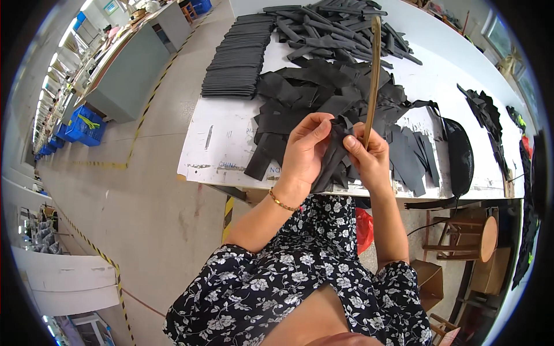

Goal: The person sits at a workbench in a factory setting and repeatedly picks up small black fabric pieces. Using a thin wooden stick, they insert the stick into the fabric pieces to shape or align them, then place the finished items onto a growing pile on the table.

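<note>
Near the table's front edge, my left hand [306, 151] is closed, pinching a black fabric piece [330, 164] between thumb and fingers. My right hand [369, 157] grips the same fabric from the other side, its thumb pressed on top. A long, thin, light-brown stick [374, 75], wooden or bamboo by its look, rises from the right hand's fingers and leans slightly right toward the far side. Under and beyond both hands spreads a loose heap of flat black fabric pieces [306, 86]. How the stick's lower end meets the fabric is hidden by my fingers.
Neatly stacked black strips [238, 57] lie at the far left of the white table [202, 135]. Rolled black tubes [332, 29] are piled at the back. A black pouch-like item [459, 155] with a strap lies right. A wooden stool [482, 239] and cardboard box [428, 282] stand below right.
</note>
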The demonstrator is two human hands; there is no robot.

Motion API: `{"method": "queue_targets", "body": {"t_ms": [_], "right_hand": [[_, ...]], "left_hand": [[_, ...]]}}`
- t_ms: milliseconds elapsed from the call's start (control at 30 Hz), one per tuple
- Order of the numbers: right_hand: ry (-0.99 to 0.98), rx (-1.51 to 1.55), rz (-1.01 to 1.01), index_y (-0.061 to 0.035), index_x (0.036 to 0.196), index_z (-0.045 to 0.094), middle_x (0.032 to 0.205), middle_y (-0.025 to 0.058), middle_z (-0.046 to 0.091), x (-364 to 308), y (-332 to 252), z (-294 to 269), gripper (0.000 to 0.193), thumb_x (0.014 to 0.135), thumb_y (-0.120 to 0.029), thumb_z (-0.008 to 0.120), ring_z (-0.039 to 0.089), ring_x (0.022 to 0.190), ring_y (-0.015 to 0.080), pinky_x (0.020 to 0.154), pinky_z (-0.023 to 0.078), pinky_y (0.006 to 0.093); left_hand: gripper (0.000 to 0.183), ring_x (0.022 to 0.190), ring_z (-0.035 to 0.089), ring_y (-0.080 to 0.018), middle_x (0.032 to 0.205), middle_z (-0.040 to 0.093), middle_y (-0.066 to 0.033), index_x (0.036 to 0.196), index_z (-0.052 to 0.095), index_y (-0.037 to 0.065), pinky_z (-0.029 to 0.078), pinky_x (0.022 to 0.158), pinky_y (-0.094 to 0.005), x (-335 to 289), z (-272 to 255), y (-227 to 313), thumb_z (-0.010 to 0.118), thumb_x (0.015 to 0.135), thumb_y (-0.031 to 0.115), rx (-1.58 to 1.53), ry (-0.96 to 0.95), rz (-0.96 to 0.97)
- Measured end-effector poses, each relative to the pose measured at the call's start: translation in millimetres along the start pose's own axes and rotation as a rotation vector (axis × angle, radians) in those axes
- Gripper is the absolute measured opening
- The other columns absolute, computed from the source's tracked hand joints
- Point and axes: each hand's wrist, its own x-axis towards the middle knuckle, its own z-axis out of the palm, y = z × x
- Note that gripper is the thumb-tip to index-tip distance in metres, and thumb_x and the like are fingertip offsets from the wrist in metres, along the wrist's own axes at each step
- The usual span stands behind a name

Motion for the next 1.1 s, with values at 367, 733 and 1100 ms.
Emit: {"method": "queue_targets", "body": {"t_ms": [367,733,1100], "right_hand": [[0.256,0.166,0.031,-0.0023,0.106,0.059,0.072,-0.0042,0.05,-3,20,8,0.013,0.097,-0.012,0.057,0.042,0.057,0.0027,0.048,0.03,0.0189],[0.26,0.127,-0.221,-0.0018,0.1,0.058,0.066,-0.002,0.051,28,-24,-35,0.025,0.094,-0.025,0.062,0.039,0.051,0.0021,0.044,0.026,0.0197],[0.201,-0.133,-0.114,-0.0006,0.102,0.059,0.068,-0.0009,0.05,47,-50,-60,0.021,0.097,-0.021,0.058,0.038,0.046,0.002,0.038,0.025,0.0185]], "left_hand": [[0.022,0.088,0.06,-0.008,0.093,0.063,-0.003,0.107,0.059,-0.001,0.049,0.076,-0.0209,-9,-7,-2,0.067,0.089,0.008,0.586,0.013,0.007],[0.014,0.062,0.06,-0.0065,0.082,0.066,-0.0058,0.102,0.06,-0.003,0.048,0.054,-0.0204,-39,-27,-19,0.063,0.092,0.005,0.708,0.009,-0.047],[0.018,0.044,0.048,-0.0034,0.061,0.056,0.0001,0.104,0.06,0.002,0.038,0.04,-0.0183,-68,-31,-44,0.051,0.1,0.017,0.77,-0.119,-0.423]]}}
